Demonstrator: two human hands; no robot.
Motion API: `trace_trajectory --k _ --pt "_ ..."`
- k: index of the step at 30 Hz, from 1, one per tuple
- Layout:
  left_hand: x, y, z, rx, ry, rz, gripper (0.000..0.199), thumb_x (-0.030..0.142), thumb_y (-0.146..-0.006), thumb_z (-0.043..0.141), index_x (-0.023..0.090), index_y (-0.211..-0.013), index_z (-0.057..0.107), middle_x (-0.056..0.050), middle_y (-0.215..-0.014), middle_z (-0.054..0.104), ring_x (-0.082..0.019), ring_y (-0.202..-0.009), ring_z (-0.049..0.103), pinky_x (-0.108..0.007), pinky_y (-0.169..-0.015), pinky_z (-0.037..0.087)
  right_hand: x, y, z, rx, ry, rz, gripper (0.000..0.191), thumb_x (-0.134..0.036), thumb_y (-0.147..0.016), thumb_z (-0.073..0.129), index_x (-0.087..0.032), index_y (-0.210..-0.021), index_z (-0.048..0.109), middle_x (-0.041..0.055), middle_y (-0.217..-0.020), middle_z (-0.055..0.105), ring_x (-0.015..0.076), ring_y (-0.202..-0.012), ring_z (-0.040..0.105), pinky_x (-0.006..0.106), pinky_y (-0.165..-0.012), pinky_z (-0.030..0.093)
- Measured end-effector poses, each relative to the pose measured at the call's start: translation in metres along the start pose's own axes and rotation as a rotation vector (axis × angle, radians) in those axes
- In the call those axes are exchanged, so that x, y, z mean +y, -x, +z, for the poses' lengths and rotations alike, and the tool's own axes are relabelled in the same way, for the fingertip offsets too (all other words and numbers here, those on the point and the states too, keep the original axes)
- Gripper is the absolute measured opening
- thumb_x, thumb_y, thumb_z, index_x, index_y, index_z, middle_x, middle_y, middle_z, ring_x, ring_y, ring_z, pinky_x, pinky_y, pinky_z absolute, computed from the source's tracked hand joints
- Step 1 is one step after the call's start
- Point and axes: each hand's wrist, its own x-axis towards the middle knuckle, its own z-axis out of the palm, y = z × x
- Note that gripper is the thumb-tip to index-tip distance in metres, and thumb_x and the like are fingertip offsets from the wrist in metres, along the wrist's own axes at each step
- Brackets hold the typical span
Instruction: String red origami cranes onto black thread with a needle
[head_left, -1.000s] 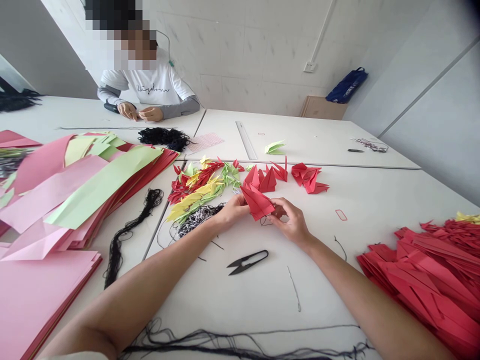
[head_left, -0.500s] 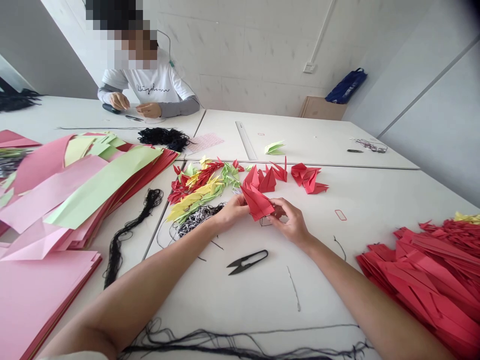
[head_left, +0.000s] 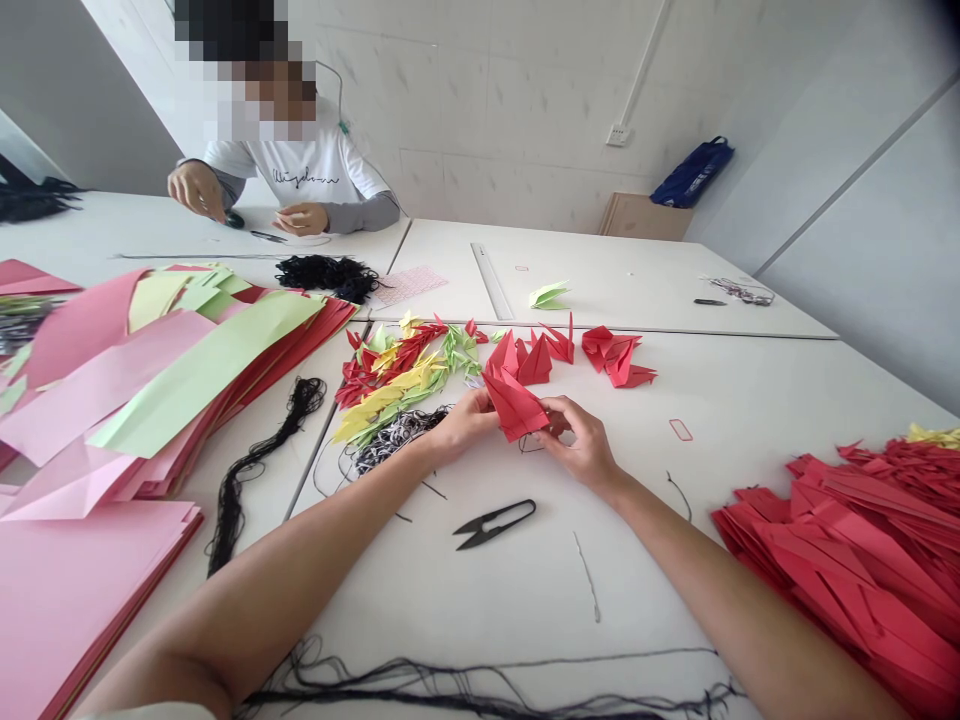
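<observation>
Between my two hands is a folded red paper crane (head_left: pixel 514 403), its body pinched at the near side. My left hand (head_left: pixel 465 420) grips it from the left, and my right hand (head_left: pixel 577 442) holds its other side, fingers curled under. Several finished red paper cranes (head_left: pixel 611 357) lie just beyond my hands. A mixed heap of red, yellow and green folded cranes (head_left: pixel 397 385) sits to the left of them. Black thread snips (head_left: pixel 495 524) lie on the table below my hands, touching neither.
A large pile of red folded paper (head_left: pixel 847 550) fills the right, and stacks of pink and green sheets (head_left: pixel 82 600) fill the left. Loose black thread (head_left: pixel 255 470) trails over the white tables. A co-worker (head_left: pixel 300 165) sits across, with a ruler (head_left: pixel 491 280) on the far table.
My hands and the red crane have barely moved. Across the table, the co-worker's hand has lifted and moved out to the left.
</observation>
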Motion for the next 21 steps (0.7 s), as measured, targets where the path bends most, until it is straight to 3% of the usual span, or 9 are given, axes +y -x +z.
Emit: trace_trajectory --k 5,10,14,21 --pt "0.002 0.002 0.005 0.048 -0.049 0.050 0.039 0.047 -0.075 0.079 0.013 -0.092 0.075 -0.008 -0.086 0.074 -0.020 -0.077 0.066 -0.029 -0.074 0.052 0.001 0.001 0.001 0.044 0.087 -0.070 0.024 -0.026 -0.094 0.061 -0.027 -0.117 0.056 0.0034 -0.099 0.067 0.0142 -0.074 0.065 0.027 -0.060 0.058" --pt "0.004 0.007 0.012 0.204 -0.445 0.309 0.028 0.043 -0.080 0.076 0.016 -0.085 0.073 -0.006 -0.086 0.071 -0.019 -0.080 0.061 -0.029 -0.077 0.049 0.005 0.004 -0.001 0.076 0.238 -0.169 0.026 -0.022 -0.096 0.058 -0.028 -0.121 0.054 0.0057 -0.102 0.068 0.0139 -0.067 0.062 0.028 -0.056 0.056" --pt "0.003 0.011 0.016 0.240 -0.645 0.454 0.025 0.039 -0.089 0.067 0.017 -0.078 0.068 -0.005 -0.079 0.065 -0.017 -0.073 0.055 -0.029 -0.073 0.045 0.006 0.003 -0.005 0.077 0.318 -0.262 0.032 -0.021 -0.096 0.059 -0.028 -0.126 0.052 0.0063 -0.105 0.070 0.0128 -0.062 0.062 0.027 -0.052 0.053" --pt "0.006 0.013 0.020 0.227 -0.682 0.493 0.021 0.031 -0.093 0.062 0.018 -0.077 0.064 -0.004 -0.076 0.059 -0.016 -0.070 0.051 -0.028 -0.067 0.041 0.001 0.000 -0.010 0.086 0.412 -0.373 0.041 -0.016 -0.095 0.060 -0.027 -0.132 0.048 0.0079 -0.105 0.072 0.0169 -0.074 0.070 0.029 -0.063 0.057"
